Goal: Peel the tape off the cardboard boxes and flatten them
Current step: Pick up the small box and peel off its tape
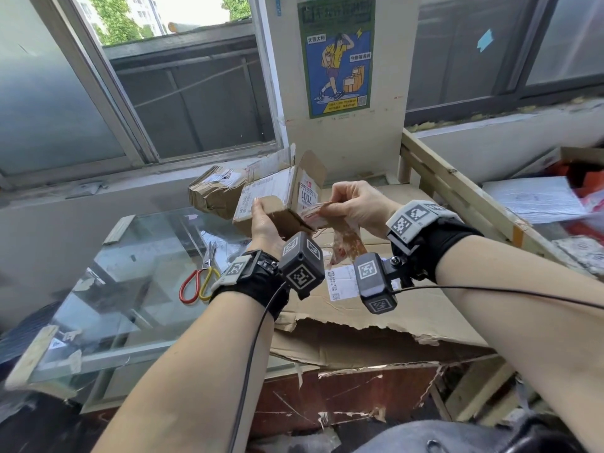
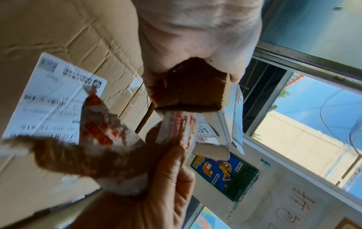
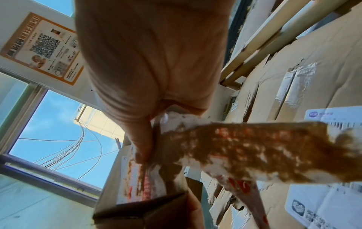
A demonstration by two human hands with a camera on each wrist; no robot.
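A small brown cardboard box (image 1: 277, 197) with white shipping labels and open top flaps is held in the air by my left hand (image 1: 264, 220), which grips its near left corner from below. My right hand (image 1: 353, 204) pinches a strip of red-and-white printed tape (image 1: 343, 237) that is partly peeled from the box's right side, its loose end hanging down with brown paper fibres stuck to it. The left wrist view shows the box (image 2: 192, 91) in my palm and the tape (image 2: 98, 134) stretched out. In the right wrist view the tape (image 3: 254, 148) runs from my fingers.
Under my hands lies a large torn flattened cardboard sheet (image 1: 376, 315) with a white label. Red-and-yellow scissors (image 1: 199, 279) rest on a glass counter (image 1: 130, 276) at left. Another crumpled taped box (image 1: 215, 191) sits behind on the sill. A wooden rack (image 1: 457, 191) with parcels stands right.
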